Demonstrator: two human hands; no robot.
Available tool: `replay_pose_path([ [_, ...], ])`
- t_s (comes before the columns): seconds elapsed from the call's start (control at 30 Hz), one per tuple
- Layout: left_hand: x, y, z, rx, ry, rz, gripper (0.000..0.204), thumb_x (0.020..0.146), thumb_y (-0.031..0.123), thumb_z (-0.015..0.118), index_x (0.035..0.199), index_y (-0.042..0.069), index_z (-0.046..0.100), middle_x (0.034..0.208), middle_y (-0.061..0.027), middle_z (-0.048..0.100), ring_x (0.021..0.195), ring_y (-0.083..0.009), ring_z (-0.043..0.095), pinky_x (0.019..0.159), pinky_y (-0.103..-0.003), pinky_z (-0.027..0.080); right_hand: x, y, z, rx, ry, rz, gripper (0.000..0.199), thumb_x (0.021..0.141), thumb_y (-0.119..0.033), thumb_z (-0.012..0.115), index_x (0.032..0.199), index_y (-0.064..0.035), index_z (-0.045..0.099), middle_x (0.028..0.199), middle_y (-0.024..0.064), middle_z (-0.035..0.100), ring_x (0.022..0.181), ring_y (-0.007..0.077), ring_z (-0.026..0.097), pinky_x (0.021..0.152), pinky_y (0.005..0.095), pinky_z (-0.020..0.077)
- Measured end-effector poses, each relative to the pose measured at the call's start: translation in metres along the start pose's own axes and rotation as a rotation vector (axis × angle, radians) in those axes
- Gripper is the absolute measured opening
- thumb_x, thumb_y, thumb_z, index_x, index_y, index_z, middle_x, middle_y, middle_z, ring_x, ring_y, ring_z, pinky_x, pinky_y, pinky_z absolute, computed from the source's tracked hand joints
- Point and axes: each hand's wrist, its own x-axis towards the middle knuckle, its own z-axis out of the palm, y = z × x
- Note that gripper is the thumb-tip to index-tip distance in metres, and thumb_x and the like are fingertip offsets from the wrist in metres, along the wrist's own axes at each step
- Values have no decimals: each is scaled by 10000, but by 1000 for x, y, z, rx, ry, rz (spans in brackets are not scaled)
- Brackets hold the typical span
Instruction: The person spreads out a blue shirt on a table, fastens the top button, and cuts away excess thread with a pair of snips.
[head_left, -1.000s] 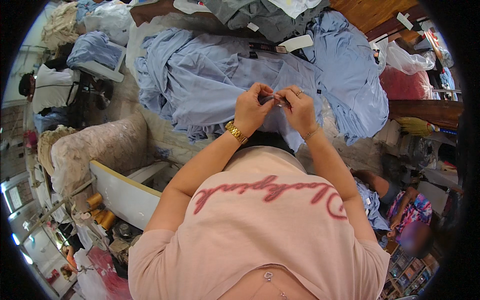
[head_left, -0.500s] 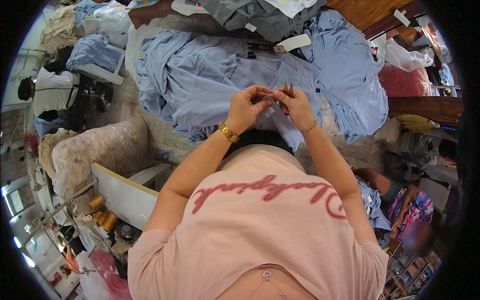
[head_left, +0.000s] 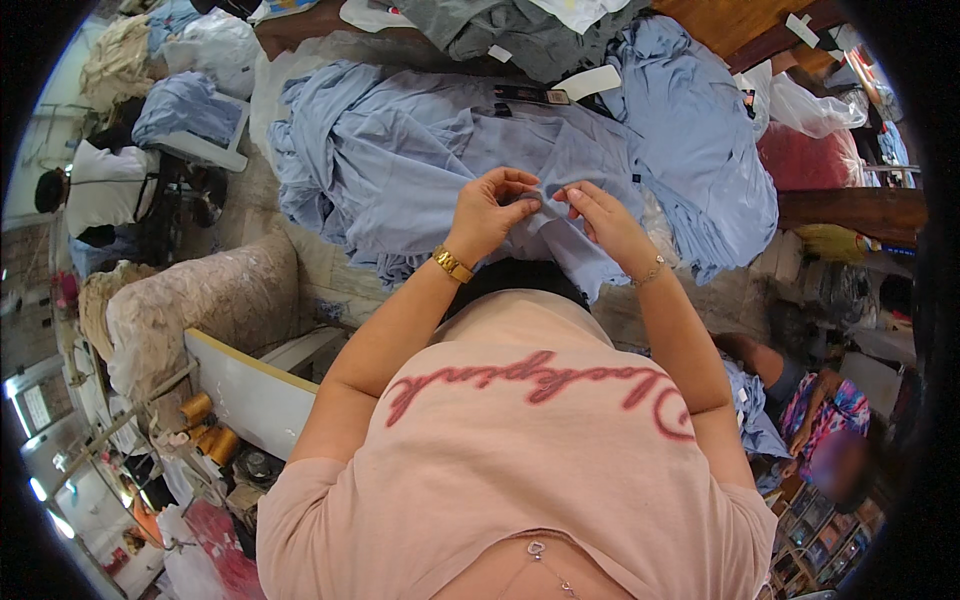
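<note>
My left hand [head_left: 496,211], with a gold watch on its wrist, pinches an edge of a light blue garment [head_left: 575,258] between thumb and fingers. The cloth hangs toward my waist and rests against the blue pile beyond. Just to the right, my right hand [head_left: 606,217] is a short gap away, its thumb and fingertips pressed together. What it pinches, if anything, is too small to see, and its palm is hidden. Beneath and past both hands a heap of light blue garments [head_left: 390,150] covers the work surface.
Another blue garment pile [head_left: 690,150] lies at the right, with dark grey cloth [head_left: 510,35] at the far side. A dark tag [head_left: 530,95] and a white card [head_left: 588,81] rest on the heap. A wrapped bundle [head_left: 210,295] stands left; one person [head_left: 110,185] sits far left, another [head_left: 825,410] right.
My right hand has drawn away from the left toward the right, opening a gap between them. Pointed metal tips that stuck up from its fingers no longer show. The left hand keeps its pinch.
</note>
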Motion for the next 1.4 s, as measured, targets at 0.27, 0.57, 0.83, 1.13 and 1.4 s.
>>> replay_pose_path([
  [0.27,-3,2,7,311,112,285,262,648,-4,695,861,31,546,760,-68,624,701,-142,598,649,-245,467,5,1,28,-217,241,-193,228,787,-226,620,868,-13,617,720,104,616,639,165,569,604,291,446],
  [0.57,-14,14,5,504,2,280,299,657,14,671,937,52,575,830,-62,583,778,-130,545,667,-235,441,-4,14,43,61,276,-147,129,782,-55,610,903,-11,612,664,-40,543,565,14,425,495,170,339],
  [0.83,3,6,-18,620,-249,528,279,748,250,653,945,54,642,902,-51,624,784,-122,526,665,-235,422,-16,19,49,-23,379,-240,134,771,-34,609,905,-25,613,675,-52,518,572,24,410,511,175,340],
  [1.13,4,14,-18,522,-410,77,253,728,223,672,900,37,656,745,-45,624,605,-85,484,574,-240,406,-30,11,70,-177,586,-227,116,727,-44,626,842,-24,618,674,19,540,569,64,445,519,218,382],
  [1.4,14,1,-22,406,-427,83,244,723,202,665,870,7,653,764,-59,633,699,-102,539,674,-232,419,-22,21,82,226,622,-77,87,796,-93,613,839,-18,601,669,-8,545,514,47,453,464,177,378],
])
